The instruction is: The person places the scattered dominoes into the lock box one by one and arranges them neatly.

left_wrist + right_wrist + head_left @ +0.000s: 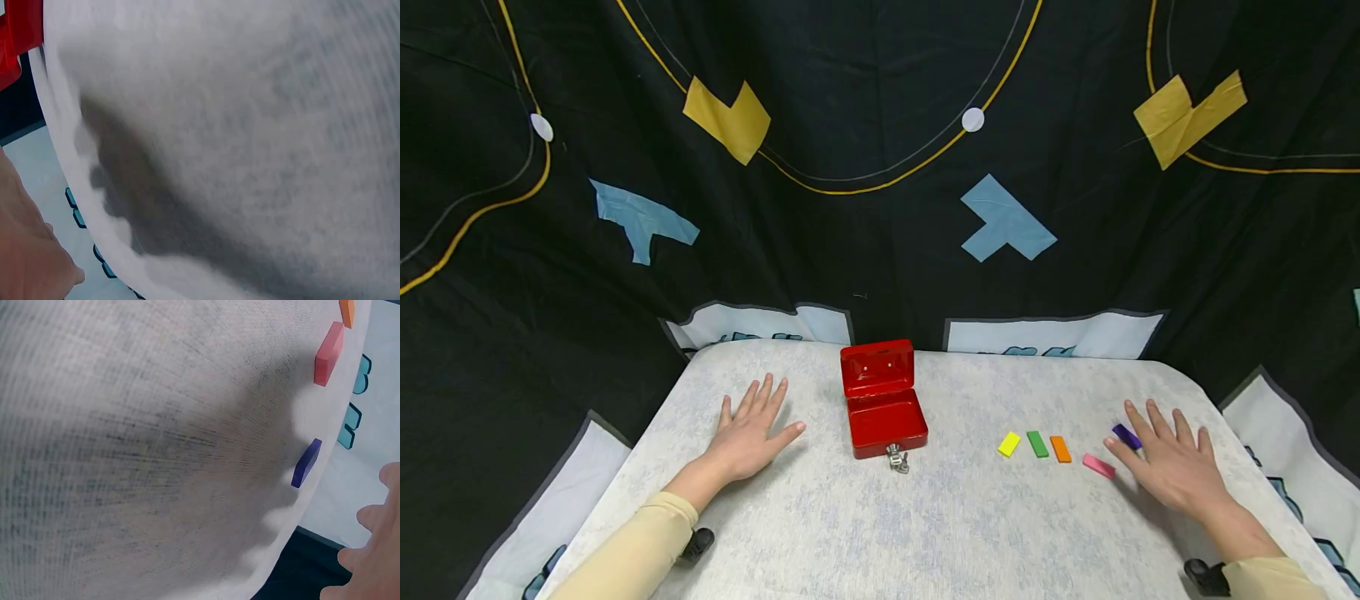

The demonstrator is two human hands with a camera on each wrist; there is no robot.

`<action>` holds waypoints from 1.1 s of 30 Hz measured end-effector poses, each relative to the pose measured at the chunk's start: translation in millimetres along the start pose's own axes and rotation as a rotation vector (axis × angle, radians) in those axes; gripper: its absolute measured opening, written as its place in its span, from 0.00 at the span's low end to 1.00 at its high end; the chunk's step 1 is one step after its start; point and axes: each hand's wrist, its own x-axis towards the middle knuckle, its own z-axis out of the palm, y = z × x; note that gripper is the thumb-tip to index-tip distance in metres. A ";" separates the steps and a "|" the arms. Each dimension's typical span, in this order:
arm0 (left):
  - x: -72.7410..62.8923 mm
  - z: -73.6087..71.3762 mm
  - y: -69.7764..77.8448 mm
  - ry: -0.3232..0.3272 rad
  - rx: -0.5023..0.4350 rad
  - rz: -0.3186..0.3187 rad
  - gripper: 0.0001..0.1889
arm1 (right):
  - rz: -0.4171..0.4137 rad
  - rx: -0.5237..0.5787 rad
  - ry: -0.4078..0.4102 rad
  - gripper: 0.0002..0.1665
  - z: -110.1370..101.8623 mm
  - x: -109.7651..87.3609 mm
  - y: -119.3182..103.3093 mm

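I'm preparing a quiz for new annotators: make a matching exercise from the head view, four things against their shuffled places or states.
1. red box
2. yellow block
3. green block
4. purple block

A. between the yellow block and the orange block
B. block farthest from the red box
C. lid open
D. block nearest the red box

Pairs: 1-C, 2-D, 3-A, 4-B

red box (886,417): glossy, metal-looking | lock (894,456): shiny metal | blocks (1099,466): smooth, matt | tablecloth (970,525): woven, matt | backdrop (865,250): matt cloth

Black curtain (865,242) behind pale table (970,525)
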 end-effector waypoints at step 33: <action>5.4 11.5 40.5 -0.060 -0.326 0.202 0.41 | 0.018 0.209 0.061 0.50 -5.8 0.8 6.6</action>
